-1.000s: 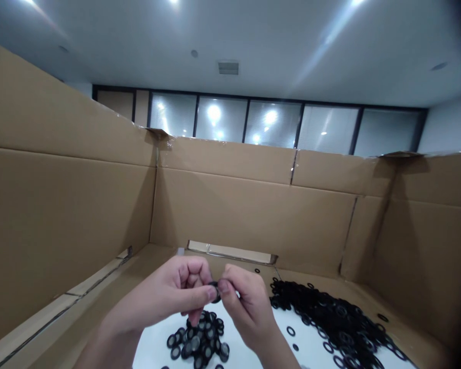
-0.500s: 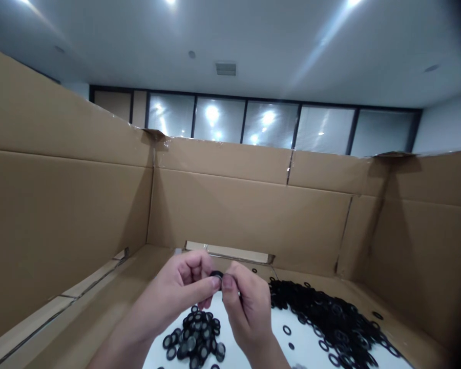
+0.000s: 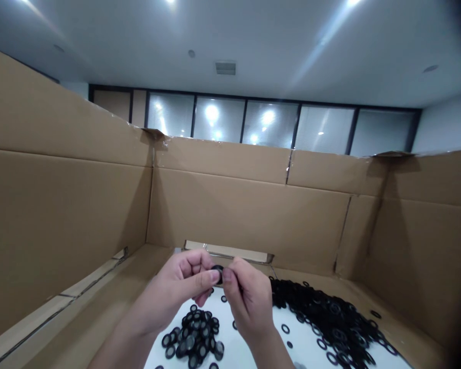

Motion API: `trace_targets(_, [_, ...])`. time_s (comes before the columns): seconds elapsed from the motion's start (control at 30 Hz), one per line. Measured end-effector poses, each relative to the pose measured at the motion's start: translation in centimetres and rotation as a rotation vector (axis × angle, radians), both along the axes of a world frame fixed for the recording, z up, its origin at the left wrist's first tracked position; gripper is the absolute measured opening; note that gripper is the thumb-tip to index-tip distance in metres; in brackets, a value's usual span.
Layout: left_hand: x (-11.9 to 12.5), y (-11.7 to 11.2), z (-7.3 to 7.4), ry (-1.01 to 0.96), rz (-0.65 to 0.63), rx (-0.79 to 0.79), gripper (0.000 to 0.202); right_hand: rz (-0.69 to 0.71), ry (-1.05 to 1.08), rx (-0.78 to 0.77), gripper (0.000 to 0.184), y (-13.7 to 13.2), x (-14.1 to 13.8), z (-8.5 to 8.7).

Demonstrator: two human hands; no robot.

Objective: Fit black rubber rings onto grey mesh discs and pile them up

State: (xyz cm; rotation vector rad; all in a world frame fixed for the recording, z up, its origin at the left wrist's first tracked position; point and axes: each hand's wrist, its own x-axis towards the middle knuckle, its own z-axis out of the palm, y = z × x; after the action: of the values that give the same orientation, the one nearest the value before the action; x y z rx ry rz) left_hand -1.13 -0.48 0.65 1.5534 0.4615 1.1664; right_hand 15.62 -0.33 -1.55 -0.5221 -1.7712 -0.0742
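Just below the hands, over a pile of black rings [image 3: 195, 333], the left hand [image 3: 182, 287] and right hand [image 3: 249, 302] pinch one ring [image 3: 217, 271], which a slackened grip could drop back among the others.

- 2 hands: left hand [image 3: 179, 287], right hand [image 3: 248, 307]
- 1 dark ring [image 3: 217, 273], pinched between both hands
- 1 heap of mesh discs [image 3: 195, 333] below the hands, dozens, no exact count
- 1 bigger heap of black rings [image 3: 326, 319] right of the right hand, too many to count
- about 5 loose rings [image 3: 285, 328] near the right hand
- 3 cardboard walls [image 3: 246, 215] around and ahead of the hands
- 5 window panes [image 3: 218, 118] beyond the hands
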Motion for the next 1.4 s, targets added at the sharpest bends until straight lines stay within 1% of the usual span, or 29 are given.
trace_targets(0.2, [0.5, 0.1, 0.0, -0.082, -0.122, -0.093, 0.034, 0.015, 0.000, 0.015, 0.030, 0.0, 0.1, 0.2])
trace_targets(0.3, [0.6, 0.3, -0.2, -0.107, -0.165, -0.107, 0.033, 0.018, -0.001, 0.030, 0.030, -0.1, 0.2, 0.5])
trace_targets(0.43, [0.7, 0.6, -0.6, -0.118, -0.191, -0.095, 0.033, 0.023, -0.011, 0.050, 0.028, -0.1, 0.3, 0.5])
trace_targets(0.5, [0.7, 0.8, -0.7, -0.102, -0.171, -0.078, 0.034, 0.029, -0.009, 0.040, 0.028, 0.0, 0.3, 0.4])
trace_targets(0.57, [0.5, 0.9, -0.8, -0.058, -0.116, -0.034, 0.032, 0.038, -0.008, 0.004, 0.028, 0.0, 0.4, 0.3])
trace_targets(0.67, [0.0, 1.0, -0.7, 0.027, -0.026, 0.055, 0.029, 0.064, -0.044, -0.092, 0.027, 0.0, 0.5, 0.4])
trace_targets(0.73, [-0.4, 1.0, -0.5, 0.061, 0.003, 0.085, 0.029, 0.087, -0.075, -0.148, 0.029, -0.1, 0.5, 0.5])
trace_targets(0.8, [-0.6, 0.8, -0.4, 0.077, -0.005, 0.085, 0.030, 0.118, -0.089, -0.183, 0.034, -0.2, 0.5, 0.6])
trace_targets(0.87, [-0.5, 0.6, -0.3, 0.070, -0.047, 0.059, 0.030, 0.166, -0.080, -0.193, 0.038, -0.2, 0.5, 0.5])
trace_targets(1.0, [-0.1, 0.3, -0.2, 0.008, -0.111, -0.002, 0.032, 0.244, 0.018, -0.203, 0.038, 0.0, 0.3, 0.1])
trace_targets(1.07, [0.0, 0.2, -0.2, -0.008, -0.129, -0.015, 0.033, 0.256, 0.051, -0.212, 0.039, 0.1, 0.2, -0.1])
trace_targets(1.2, [-0.3, 0.4, -0.3, -0.002, -0.157, -0.020, 0.033, 0.271, 0.048, -0.210, 0.039, 0.3, 0.2, -0.3])
trace_targets(1.4, [-0.4, 0.7, -0.4, 0.050, -0.121, 0.007, 0.032, 0.242, 0.020, -0.221, 0.039, 0.4, 0.4, -0.2])
